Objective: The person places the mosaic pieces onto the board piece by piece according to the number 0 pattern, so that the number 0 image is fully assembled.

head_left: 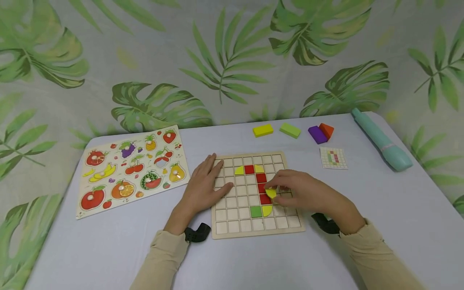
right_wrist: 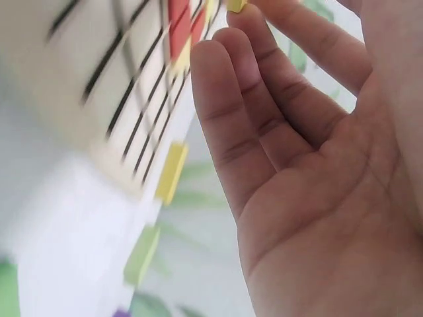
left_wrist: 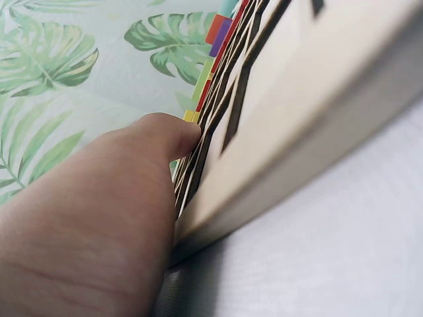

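A wooden grid board [head_left: 239, 226] lies on the table with a pattern of tiles in its squares. Red tiles [head_left: 261, 177] run down its middle right, with yellow quarter-circle tiles [head_left: 239, 170] at the top and one near the bottom beside a green square tile [head_left: 256, 212]. Between thumb and fingers my right hand [head_left: 308, 191] pinches a yellow rounded tile [head_left: 271, 193], just right of the lower red tiles; its yellow edge shows at the fingertips in the right wrist view. My left hand [head_left: 204, 183] rests flat on the board's left edge, thumb stretched over the squares.
A fruit knob puzzle [head_left: 119, 171] lies at the left. Along the back stand yellow [head_left: 263, 130], light green [head_left: 290, 130], purple [head_left: 317, 135] and orange [head_left: 327, 130] blocks. A small pattern card [head_left: 334, 158] and a long teal object [head_left: 380, 139] lie at the right.
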